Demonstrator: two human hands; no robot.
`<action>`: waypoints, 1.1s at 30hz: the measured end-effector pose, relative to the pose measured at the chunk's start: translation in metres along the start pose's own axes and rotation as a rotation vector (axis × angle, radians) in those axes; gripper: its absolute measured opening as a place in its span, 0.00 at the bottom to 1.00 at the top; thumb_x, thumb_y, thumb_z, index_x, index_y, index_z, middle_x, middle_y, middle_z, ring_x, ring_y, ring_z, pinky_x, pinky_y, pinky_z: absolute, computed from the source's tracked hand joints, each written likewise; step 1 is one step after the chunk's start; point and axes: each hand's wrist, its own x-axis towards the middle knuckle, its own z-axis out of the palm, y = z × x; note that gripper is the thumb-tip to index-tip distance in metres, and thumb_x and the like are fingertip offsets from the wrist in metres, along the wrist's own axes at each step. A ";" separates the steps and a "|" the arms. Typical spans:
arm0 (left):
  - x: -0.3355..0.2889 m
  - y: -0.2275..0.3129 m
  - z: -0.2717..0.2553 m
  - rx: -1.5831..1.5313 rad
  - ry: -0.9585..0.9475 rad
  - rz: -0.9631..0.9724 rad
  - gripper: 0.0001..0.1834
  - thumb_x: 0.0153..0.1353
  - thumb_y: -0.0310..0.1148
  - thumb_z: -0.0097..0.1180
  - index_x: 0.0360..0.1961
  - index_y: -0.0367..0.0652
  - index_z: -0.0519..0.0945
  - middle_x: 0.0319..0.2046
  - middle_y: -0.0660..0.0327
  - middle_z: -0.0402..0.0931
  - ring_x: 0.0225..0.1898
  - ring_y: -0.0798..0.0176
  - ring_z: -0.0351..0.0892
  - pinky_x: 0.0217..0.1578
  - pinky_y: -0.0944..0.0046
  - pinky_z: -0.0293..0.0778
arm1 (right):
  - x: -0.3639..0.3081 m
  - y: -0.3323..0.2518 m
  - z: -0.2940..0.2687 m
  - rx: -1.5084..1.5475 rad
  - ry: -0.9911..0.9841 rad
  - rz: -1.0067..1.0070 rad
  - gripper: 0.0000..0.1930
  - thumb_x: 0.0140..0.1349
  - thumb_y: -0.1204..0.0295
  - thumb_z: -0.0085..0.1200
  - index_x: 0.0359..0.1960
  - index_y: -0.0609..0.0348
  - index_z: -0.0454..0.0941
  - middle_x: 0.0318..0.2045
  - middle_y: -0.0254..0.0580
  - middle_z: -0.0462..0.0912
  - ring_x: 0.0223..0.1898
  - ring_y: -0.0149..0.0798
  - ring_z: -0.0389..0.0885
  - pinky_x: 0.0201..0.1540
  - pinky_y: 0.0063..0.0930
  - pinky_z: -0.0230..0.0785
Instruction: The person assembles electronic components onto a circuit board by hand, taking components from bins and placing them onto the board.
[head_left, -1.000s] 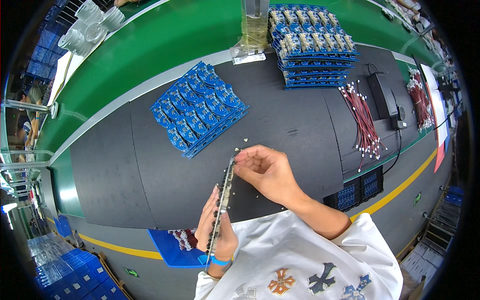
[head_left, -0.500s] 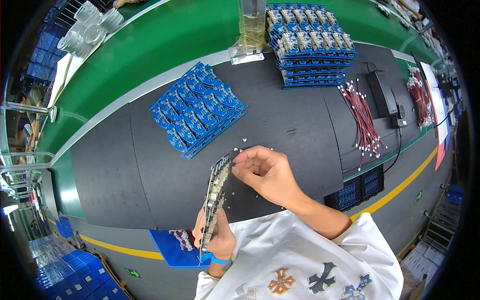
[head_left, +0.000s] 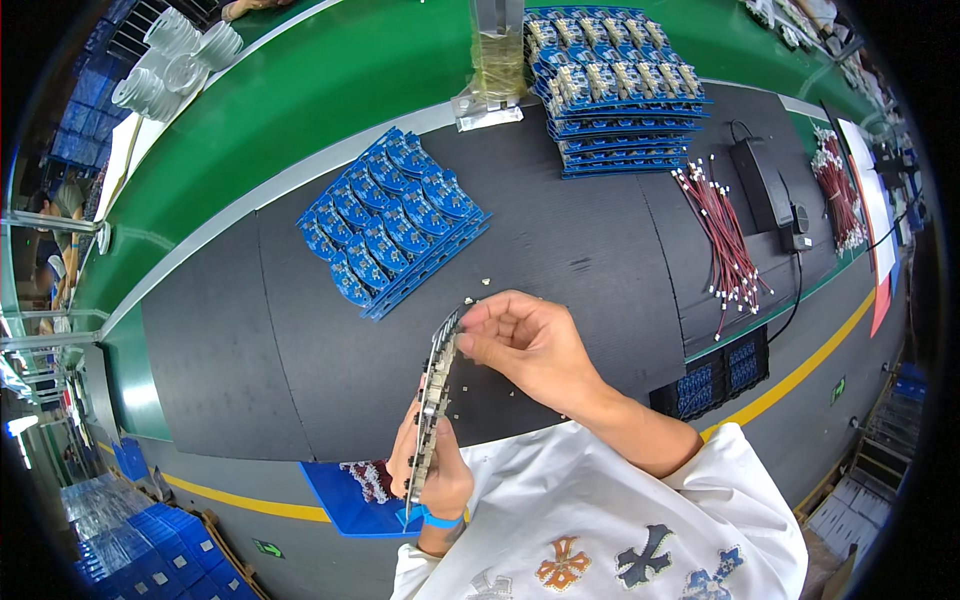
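Observation:
My left hand (head_left: 440, 472) is closed around the lower part of a circuit board panel (head_left: 434, 400), held on edge and seen nearly side-on. Pale connectors line the panel's right face. At its top end, my right hand (head_left: 528, 343) pinches with thumb and forefinger against the board; whether a small part sits between the fingertips is hidden. A few tiny pale bits (head_left: 470, 300) lie on the black mat beyond and beneath my right hand. A blue band circles my left wrist.
Blue circuit board panels (head_left: 392, 222) lie stacked at centre left. A taller stack (head_left: 622, 95) with pale connectors stands behind a post (head_left: 497, 60). Red-and-white cables (head_left: 722, 245) and a black power adapter (head_left: 765, 185) sit at right. A blue bin (head_left: 365, 500) is below the mat's near edge.
The panel has tilted slightly, its top end leaning a little more to the right. My right hand stays pinched at its top, shifted slightly left. The whole view has moved a touch.

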 end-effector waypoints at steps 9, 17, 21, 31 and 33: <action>0.001 -0.002 -0.004 0.087 -0.016 -0.018 0.13 0.52 0.18 0.52 0.40 0.25 0.71 0.38 0.51 0.75 0.37 0.63 0.75 0.40 0.67 0.69 | 0.001 0.001 0.001 -0.029 0.000 -0.008 0.09 0.51 0.80 0.56 0.34 0.66 0.73 0.28 0.36 0.78 0.30 0.23 0.76 0.35 0.14 0.70; 0.004 0.003 0.000 0.051 0.045 -0.025 0.10 0.49 0.16 0.51 0.35 0.24 0.74 0.34 0.42 0.76 0.34 0.51 0.79 0.37 0.62 0.73 | 0.001 0.004 0.003 -0.017 0.036 -0.093 0.08 0.52 0.82 0.54 0.35 0.67 0.72 0.27 0.37 0.78 0.29 0.23 0.76 0.33 0.13 0.70; 0.004 0.001 -0.001 0.056 0.004 -0.029 0.10 0.50 0.15 0.50 0.35 0.25 0.73 0.36 0.41 0.75 0.37 0.48 0.78 0.39 0.60 0.73 | -0.002 -0.004 0.004 -0.037 0.018 -0.072 0.09 0.53 0.83 0.53 0.36 0.66 0.72 0.30 0.38 0.78 0.34 0.25 0.77 0.37 0.16 0.70; 0.000 -0.002 0.001 0.113 0.010 0.038 0.11 0.53 0.18 0.53 0.38 0.26 0.74 0.37 0.51 0.76 0.36 0.65 0.75 0.38 0.68 0.70 | -0.004 -0.009 0.004 0.065 -0.089 -0.037 0.09 0.53 0.82 0.54 0.36 0.65 0.72 0.30 0.39 0.79 0.32 0.27 0.78 0.36 0.18 0.72; -0.001 -0.004 -0.001 0.063 0.017 -0.029 0.11 0.52 0.18 0.53 0.38 0.26 0.74 0.36 0.51 0.76 0.35 0.64 0.75 0.38 0.68 0.70 | -0.003 -0.007 0.004 0.036 -0.077 -0.055 0.09 0.53 0.82 0.54 0.36 0.66 0.72 0.30 0.40 0.79 0.33 0.27 0.78 0.36 0.18 0.72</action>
